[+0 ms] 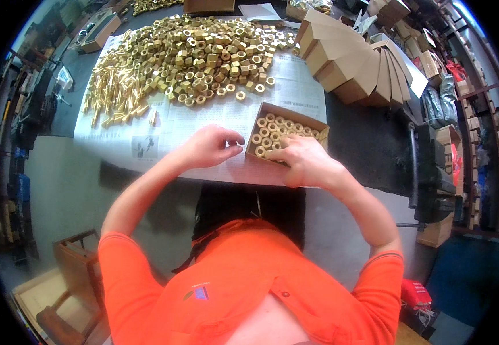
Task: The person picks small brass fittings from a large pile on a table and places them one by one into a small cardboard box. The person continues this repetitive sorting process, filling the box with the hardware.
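Observation:
A small open cardboard box [325, 133] stands near the front edge of the newspaper, with brass nuts [266, 131] laid in it in close rows, holes facing up. My right hand [305, 157] reaches over the box's near side, its thumb and fingers spread and touching the nuts; part of the rows is hidden under it. Just left of the box hovers my left hand [212, 146], fingers bent, a gap between thumb and fingertips and nothing visible in it. Beyond both hands lies a big heap of loose brass hex nuts [203, 57].
Slim brass pieces [117, 86] are piled left of the heap. Newspaper [183, 123] covers the dark table [358, 144]. Nested cardboard boxes [355, 63] fan out at the back right. A wooden chair [77, 264] is at lower left, and a metal bar [412, 167] runs along the table's right end.

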The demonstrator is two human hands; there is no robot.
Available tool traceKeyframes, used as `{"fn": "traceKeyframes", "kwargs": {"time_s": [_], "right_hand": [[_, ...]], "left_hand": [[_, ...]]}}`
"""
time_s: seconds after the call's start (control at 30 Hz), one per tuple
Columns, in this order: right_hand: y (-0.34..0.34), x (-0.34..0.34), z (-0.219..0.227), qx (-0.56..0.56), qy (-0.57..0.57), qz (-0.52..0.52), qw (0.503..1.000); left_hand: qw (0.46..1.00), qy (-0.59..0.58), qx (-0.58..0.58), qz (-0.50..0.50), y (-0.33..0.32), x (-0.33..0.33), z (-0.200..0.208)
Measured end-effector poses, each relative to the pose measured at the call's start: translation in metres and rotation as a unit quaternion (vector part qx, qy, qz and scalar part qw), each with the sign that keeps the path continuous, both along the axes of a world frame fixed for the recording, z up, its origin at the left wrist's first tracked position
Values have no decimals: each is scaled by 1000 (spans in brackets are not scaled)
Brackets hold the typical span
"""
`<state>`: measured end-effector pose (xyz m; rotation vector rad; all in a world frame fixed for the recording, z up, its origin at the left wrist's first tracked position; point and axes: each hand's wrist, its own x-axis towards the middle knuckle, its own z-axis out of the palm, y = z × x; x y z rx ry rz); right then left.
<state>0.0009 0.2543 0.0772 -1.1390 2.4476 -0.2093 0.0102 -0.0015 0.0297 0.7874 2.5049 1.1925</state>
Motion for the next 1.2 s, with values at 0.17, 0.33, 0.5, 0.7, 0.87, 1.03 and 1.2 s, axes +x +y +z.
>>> {"fn": "traceKeyframes", "kwargs": {"time_s": [0.17,0.33,0.5,0.7,0.87,1.03,1.2], "right_hand": [[4,5,-4,-29,-1,-10,1000],[11,11,-9,-56,1,-25,998],[20,19,-16,-137,86,11,987],[-3,79,114,-392,260,173,865],[-16,105,146,-549,351,237,721],[-18,116,154,-549,369,225,715],[0,102,161,-527,306,270,746]], "left_hand": [[996,-81,13,41,-2,2,-2],[992,-95,60,59,-8,-7,-13],[974,-120,155,113,-5,-21,-19],[976,70,110,175,-6,-32,-46],[928,74,204,304,-3,-26,-71],[937,117,163,284,0,-24,-66],[932,178,130,288,-1,-23,-68]]}}
